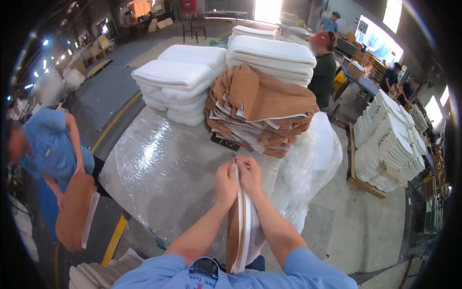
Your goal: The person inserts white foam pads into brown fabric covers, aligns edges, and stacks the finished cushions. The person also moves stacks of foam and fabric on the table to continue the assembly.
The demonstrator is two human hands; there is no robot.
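Both my hands meet over the table's near side, gripping the far end of a brown fabric cushion cover [233, 226] with a white padded layer. It hangs edge-on between my forearms, toward my body. My left hand [226, 183] pinches its left side with curled fingers. Against the right side, my right hand [250, 176] is closed at the same end, the two hands nearly touching. Just beyond them lies a heaped stack of brown covers with white lining [269, 101]. The plastic-wrapped table [159, 159] is under my hands.
White foam pads [178, 72] are stacked at the table's far left, and more pads [269, 50] behind the brown heap. At left, a co-worker [53, 139] holds a brown cover [76, 212]. Another person [323, 72] stands beyond the stacks. A pallet of white pads [390, 139] is at right.
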